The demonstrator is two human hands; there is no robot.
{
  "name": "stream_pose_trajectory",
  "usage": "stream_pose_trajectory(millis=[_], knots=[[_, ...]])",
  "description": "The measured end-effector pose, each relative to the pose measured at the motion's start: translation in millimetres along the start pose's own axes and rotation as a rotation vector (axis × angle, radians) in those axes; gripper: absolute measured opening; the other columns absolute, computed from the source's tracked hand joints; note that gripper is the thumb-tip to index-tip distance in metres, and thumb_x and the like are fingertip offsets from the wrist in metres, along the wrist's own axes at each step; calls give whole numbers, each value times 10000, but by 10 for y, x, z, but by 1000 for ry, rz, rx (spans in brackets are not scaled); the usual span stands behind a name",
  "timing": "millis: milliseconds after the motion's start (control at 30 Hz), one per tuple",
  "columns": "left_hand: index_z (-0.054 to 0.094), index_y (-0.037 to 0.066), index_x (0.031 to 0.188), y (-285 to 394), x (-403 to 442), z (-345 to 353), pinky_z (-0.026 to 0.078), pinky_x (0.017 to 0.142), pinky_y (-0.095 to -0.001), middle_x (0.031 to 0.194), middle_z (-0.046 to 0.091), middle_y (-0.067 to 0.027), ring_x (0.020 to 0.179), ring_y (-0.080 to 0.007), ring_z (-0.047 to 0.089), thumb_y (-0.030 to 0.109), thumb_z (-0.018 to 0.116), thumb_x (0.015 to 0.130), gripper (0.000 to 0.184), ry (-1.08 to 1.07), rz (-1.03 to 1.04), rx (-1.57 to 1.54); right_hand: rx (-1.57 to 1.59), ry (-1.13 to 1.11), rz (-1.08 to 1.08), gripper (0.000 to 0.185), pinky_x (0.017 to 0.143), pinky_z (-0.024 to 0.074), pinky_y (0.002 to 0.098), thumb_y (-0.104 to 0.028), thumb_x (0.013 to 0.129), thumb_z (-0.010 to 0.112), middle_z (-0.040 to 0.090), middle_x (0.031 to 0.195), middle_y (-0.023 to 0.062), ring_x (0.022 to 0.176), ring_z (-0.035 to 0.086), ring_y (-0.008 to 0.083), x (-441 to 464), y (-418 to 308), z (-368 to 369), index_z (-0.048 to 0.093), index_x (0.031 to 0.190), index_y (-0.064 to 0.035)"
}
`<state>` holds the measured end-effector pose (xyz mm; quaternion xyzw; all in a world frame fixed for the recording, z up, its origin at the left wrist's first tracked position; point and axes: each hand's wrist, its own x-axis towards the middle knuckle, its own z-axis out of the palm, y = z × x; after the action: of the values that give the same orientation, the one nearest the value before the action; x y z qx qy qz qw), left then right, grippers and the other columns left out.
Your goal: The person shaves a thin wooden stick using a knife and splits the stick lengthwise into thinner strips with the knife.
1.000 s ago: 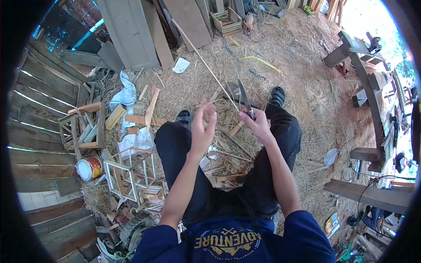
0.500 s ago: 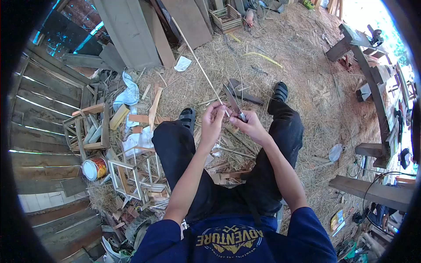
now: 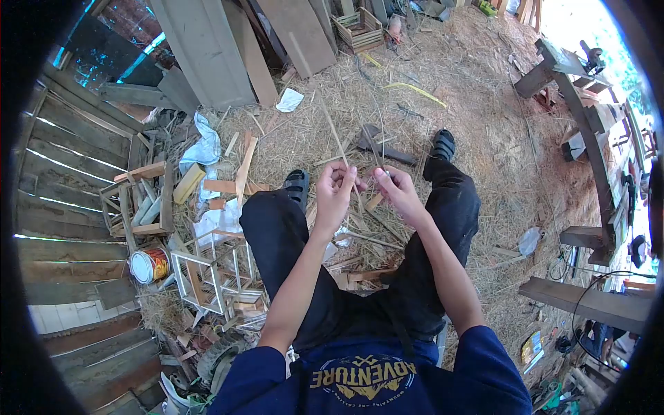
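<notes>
Between the thumb and fingers of my left hand [image 3: 335, 194] is a long thin wooden stick [image 3: 333, 131], pointing away from me and blurred toward its far end. My right hand [image 3: 400, 194] is closed round the handle of a knife [image 3: 373, 146], its blade pointing up and away and seen nearly edge-on. The two hands are close together above the gap between my knees, the blade to the right of the stick and apart from it. On the straw just beyond lies a dark axe-like tool [image 3: 387, 149], partly behind the blade.
A wooden crate [image 3: 142, 207], a white frame [image 3: 197, 283] and a paint can [image 3: 149, 266] stand at left. A small slatted box [image 3: 358, 31] is at the back. To the right is a wooden bench [image 3: 584, 111]. Straw and wood scraps cover the ground.
The knife has turned from showing its broad blade to nearly edge-on. The stick's far end has swung and is now blurred. Both hands stay in about the same place.
</notes>
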<state>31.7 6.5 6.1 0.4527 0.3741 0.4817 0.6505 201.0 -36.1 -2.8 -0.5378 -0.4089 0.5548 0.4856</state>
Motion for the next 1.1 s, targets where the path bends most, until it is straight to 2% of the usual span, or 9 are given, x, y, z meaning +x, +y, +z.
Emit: stream_pose_trajectory(millis=[100,300,367,467,567,667,767,1000,1100], knots=[[526,36,1052,-33,10,-34,527,618,-270,821,599,-42,654,-132,628,189,598,1039,170,-43,-19,-39,11,35,2,388,578,332,234,-356,1060,556,475,722,-74,660,409,37,1,-7,23,689,1098,6],[515,62,1079,-73,4,-41,411,543,-242,785,517,3,554,-61,424,209,599,1042,174,-44,-122,-124,-84,21,-46,425,599,357,252,-369,1068,529,490,731,-53,680,428,55,42,44,5,686,1127,22],[518,68,1096,-99,5,-29,378,536,-237,785,500,8,556,-55,388,220,594,1045,177,-17,-133,-123,-96,19,-56,427,607,373,262,-365,1067,526,506,735,-40,683,445,72,51,71,1,684,1133,26],[524,71,1121,-117,1,-14,355,531,-236,784,493,13,568,-51,382,226,583,1050,181,-3,-159,-131,-289,53,-180,465,587,374,277,-405,1082,467,471,707,-36,657,435,72,55,109,-1,662,1143,12],[525,70,1103,-63,-28,39,326,520,-216,784,485,26,585,-31,372,236,552,1064,173,4,-190,-109,-400,76,-158,412,662,446,349,-365,1049,542,569,740,72,700,545,179,-10,-29,17,671,1130,18],[530,74,1127,-94,-48,54,320,518,-213,783,481,29,588,-31,383,229,530,1070,164,-31,-223,-92,-644,57,-176,366,686,469,406,-335,1038,552,618,772,174,737,623,302,-41,-96,13,647,1098,14],[536,75,1133,-160,-33,44,320,511,-212,779,476,30,580,-30,391,236,513,1076,172,-83,-211,-58,-739,106,-305,319,709,479,458,-303,1026,561,645,849,238,826,640,413,-66,-92,36,604,1086,7],[571,69,1095,-68,-83,72,324,504,-216,751,457,49,603,-27,407,208,470,1085,172,-121,-382,5,-836,23,-457,243,758,465,503,-258,995,587,611,867,203,866,618,421,-55,-54,-1,551,1019,-18],[590,55,1072,-120,-72,63,346,507,-225,718,474,37,603,-32,437,171,462,1080,173,-103,-298,132,-868,6,-534,224,787,460,496,-244,983,590,604,871,186,877,609,406,-52,-69,-4,541,989,-25]])
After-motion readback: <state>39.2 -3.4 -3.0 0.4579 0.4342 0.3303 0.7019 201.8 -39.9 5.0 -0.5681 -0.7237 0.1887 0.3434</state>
